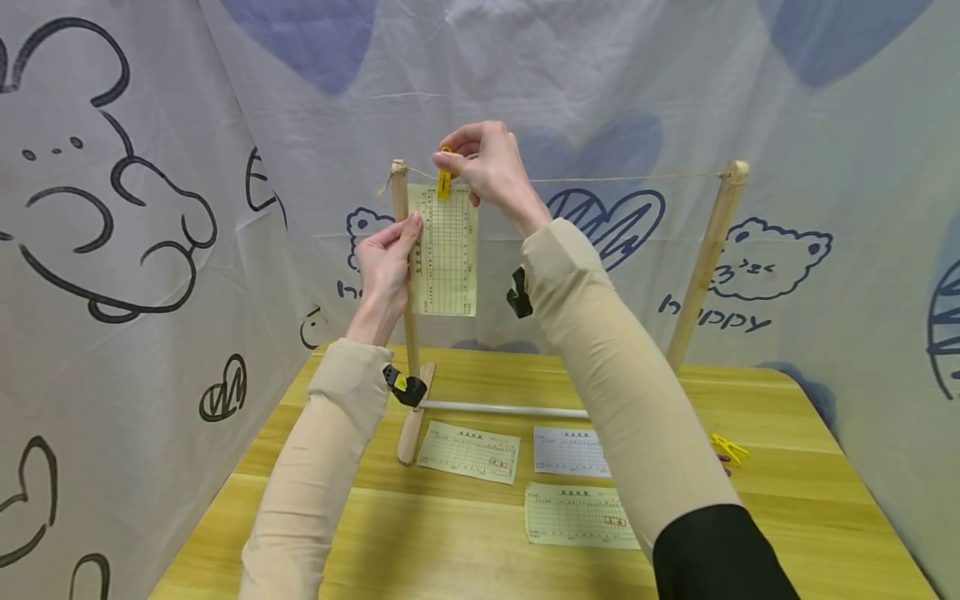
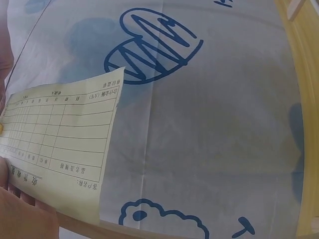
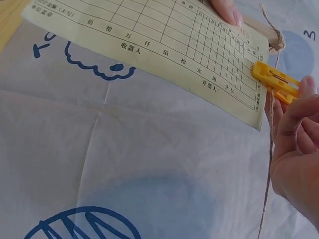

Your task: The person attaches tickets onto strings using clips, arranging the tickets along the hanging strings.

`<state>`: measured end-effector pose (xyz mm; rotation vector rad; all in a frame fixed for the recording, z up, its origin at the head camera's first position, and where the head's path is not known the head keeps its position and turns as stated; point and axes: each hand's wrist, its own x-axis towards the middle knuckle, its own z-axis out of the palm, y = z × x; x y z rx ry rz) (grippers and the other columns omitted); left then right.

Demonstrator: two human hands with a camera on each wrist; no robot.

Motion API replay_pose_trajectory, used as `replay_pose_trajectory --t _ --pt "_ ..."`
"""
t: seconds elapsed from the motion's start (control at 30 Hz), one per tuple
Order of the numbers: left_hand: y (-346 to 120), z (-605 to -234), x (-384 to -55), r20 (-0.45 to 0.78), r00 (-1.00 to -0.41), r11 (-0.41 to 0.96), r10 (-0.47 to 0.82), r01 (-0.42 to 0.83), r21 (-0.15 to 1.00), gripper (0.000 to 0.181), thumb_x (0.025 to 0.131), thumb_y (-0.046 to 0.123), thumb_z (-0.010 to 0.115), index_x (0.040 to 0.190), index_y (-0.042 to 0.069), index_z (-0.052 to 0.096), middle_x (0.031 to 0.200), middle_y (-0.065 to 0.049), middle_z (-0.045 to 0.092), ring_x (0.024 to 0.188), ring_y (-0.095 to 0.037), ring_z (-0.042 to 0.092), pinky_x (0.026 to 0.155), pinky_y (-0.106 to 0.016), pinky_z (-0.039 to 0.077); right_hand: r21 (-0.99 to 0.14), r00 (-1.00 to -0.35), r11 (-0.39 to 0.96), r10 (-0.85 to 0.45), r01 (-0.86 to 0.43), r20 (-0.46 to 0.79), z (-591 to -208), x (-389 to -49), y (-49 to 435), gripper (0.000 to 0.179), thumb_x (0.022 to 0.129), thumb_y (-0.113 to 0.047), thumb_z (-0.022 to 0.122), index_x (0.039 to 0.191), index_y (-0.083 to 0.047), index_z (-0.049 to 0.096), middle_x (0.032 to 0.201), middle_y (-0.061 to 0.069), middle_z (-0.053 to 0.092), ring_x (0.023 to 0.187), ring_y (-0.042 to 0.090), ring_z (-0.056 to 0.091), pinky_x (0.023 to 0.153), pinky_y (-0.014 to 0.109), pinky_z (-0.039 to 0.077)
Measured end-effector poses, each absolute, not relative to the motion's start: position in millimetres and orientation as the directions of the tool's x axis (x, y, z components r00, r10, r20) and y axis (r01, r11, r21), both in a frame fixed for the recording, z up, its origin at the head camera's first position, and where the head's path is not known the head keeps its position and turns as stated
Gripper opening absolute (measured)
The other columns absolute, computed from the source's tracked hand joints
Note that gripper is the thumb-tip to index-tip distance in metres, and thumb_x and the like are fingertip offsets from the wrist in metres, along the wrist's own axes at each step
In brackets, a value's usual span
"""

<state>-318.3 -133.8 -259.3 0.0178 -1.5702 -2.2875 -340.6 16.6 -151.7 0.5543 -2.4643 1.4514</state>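
Observation:
A pale yellow receipt form (image 1: 447, 258) hangs lengthwise at the left end of a thin twine line (image 1: 630, 178). My left hand (image 1: 386, 262) pinches its left edge between thumb and fingers. At its top edge my right hand (image 1: 491, 167) pinches a yellow clothespin (image 1: 444, 179). In the right wrist view the jaws of the clothespin (image 3: 276, 82) lie over the paper's edge and the twine (image 3: 269, 174). The left wrist view shows the printed receipt (image 2: 60, 139) with the left hand (image 2: 25, 214) at its lower edge.
Two wooden posts (image 1: 705, 267) hold the twine, joined low by a white rod (image 1: 502, 408). On the wooden table (image 1: 360, 542) lie a yellowish form (image 1: 470, 452), a white form (image 1: 570, 452) and another yellowish form (image 1: 577, 517). Clothespins (image 1: 729, 450) lie at the right.

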Motion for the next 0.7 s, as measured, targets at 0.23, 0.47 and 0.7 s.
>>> replay_pose_trajectory --t 0.23,0.47,0.7 --pt "-133.7 -259.6 -318.4 0.203 -0.933 -0.312 -0.298 0.296 0.903 0.029 0.090 0.020 0.076 0.112 0.002 0.073 0.081 0.003 0.074 0.068 -0.008 0.069 0.063 -0.017 0.058 -0.788 -0.903 0.441 -0.216 -0.429 0.371 -152.0 -341.2 17.1 0.029 0.096 -0.026 0.069 0.120 -0.009 0.070 0.112 0.009 0.074 0.041 0.010 0.043 0.043 0.024 0.044" --pt "-133.9 -259.6 -318.7 0.205 -0.932 -0.307 -0.298 0.297 0.904 0.036 0.090 0.021 0.075 0.118 -0.002 0.070 0.081 0.004 0.074 0.068 -0.007 0.068 0.063 -0.017 0.058 -0.789 -0.900 0.435 -0.229 -0.435 0.370 -151.5 -340.2 17.8 0.030 0.096 -0.026 0.069 0.120 -0.008 0.070 0.111 0.008 0.073 0.045 0.010 0.045 0.043 0.023 0.045" --pt "-133.0 -259.6 -319.7 0.199 -0.932 -0.325 -0.303 0.297 0.898 0.028 0.090 0.019 0.076 0.111 0.002 0.073 0.080 0.003 0.074 0.068 -0.008 0.069 0.064 -0.017 0.058 -0.791 -0.905 0.441 -0.239 -0.425 0.353 -151.5 -340.1 19.5 0.036 0.096 -0.028 0.069 0.127 -0.008 0.067 0.119 0.008 0.071 0.055 0.012 0.051 0.045 0.024 0.047"
